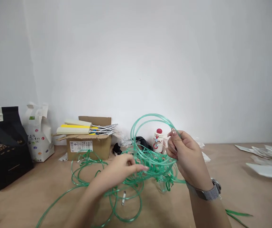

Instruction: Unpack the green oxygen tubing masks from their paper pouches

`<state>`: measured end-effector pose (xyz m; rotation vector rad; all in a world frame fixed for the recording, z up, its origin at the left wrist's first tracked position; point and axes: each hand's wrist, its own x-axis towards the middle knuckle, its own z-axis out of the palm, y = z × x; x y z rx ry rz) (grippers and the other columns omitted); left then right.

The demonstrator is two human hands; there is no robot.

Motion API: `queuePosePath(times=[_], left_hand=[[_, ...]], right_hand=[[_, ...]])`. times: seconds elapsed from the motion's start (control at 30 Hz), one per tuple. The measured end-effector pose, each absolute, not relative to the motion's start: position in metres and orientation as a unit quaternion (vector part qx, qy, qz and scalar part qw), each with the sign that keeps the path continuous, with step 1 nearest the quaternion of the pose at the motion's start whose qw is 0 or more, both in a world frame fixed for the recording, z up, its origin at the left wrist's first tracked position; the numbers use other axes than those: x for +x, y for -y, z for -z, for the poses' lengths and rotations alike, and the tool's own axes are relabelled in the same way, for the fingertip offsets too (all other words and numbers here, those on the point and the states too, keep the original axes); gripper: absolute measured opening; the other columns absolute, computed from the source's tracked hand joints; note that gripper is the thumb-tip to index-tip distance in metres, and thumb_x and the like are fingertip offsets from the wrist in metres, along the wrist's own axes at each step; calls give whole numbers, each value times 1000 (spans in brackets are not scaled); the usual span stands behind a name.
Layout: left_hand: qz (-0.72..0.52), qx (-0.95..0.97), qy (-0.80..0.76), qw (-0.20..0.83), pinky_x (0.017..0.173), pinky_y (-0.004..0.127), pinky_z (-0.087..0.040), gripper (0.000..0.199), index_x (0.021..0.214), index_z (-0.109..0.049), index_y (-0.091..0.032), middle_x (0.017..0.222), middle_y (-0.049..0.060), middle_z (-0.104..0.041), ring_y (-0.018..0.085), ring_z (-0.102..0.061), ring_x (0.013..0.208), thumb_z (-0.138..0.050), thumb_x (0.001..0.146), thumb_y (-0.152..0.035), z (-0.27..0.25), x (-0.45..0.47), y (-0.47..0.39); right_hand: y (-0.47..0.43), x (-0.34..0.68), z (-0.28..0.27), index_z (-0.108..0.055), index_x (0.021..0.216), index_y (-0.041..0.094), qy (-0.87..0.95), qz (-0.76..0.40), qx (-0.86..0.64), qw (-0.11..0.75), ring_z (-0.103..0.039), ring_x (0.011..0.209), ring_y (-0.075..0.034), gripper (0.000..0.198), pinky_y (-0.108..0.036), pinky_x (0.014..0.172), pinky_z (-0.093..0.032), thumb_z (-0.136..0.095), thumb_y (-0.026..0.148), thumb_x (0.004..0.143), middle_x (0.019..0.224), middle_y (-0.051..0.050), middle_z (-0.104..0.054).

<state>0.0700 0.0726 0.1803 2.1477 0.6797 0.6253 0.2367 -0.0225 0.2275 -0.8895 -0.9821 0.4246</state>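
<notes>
A coil of translucent green plastic tubing [150,114] is held up over the table, its loops gathered in my right hand [185,148]. The thumb and curled fingers of that hand are closed on the tubing at the coil's right side. At the coil's lower left, my left hand [126,166] is slightly blurred, with its fingers bent around a strand and its thumb pointing right. More loose tubing [79,182] lies tangled on the table below and to the left. Part of the pile is hidden behind my left hand and forearm.
A cardboard box [100,147] holds metal rods with pale and yellow handles. Left of it stand a white paper bag [41,142] and a black bag [3,158]. A white bottle with red cap [159,139] stands behind the tubing. White flat pieces [268,158] lie right.
</notes>
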Motion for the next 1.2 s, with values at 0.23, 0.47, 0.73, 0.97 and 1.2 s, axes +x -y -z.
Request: queuePosePath(times=[0.23,0.47,0.73,0.97,1.2], left_hand=[[57,770,-140,620,63,33,-47,66,107,-64,-17,75,7,-67,18,-60,59,-68,58,-62,-135,114,-68],[-319,531,-13,785,97,39,-38,114,142,-7,-30,145,16,-31,26,-49,119,-79,55,-49,-163,120,-35],[-416,508,-140,741,77,34,-50,27,107,-50,-15,71,5,-66,20,-67,76,-48,88,-35,-207,55,-68],[-336,586,-139,724,63,33,-51,47,105,-55,-15,43,-8,-43,7,-38,36,-36,88,-55,-208,46,-66],[-298,692,-243,611,47,23,-43,66,124,-38,-18,46,-14,-30,6,-27,40,-67,71,-45,-200,59,-64]], right_hand=[[34,229,-237,-43,61,19,391,-211,-363,819,-19,38,-3,36,-15,32,-18,-69,41,72,46,10,-29],[36,235,-238,-46,63,20,379,-204,-375,821,-20,39,-4,26,-14,32,-19,-66,33,73,46,9,-30],[32,233,-231,-46,65,20,498,-288,-482,661,-18,36,-3,33,-15,32,-15,-65,47,72,46,11,-29],[25,229,-217,-55,74,20,618,-234,-541,520,-25,38,-6,25,-18,34,-20,-54,44,82,47,9,-32],[20,231,-214,-56,96,22,640,-131,-564,505,-51,64,-15,24,-25,55,-41,-58,39,79,71,1,-54]])
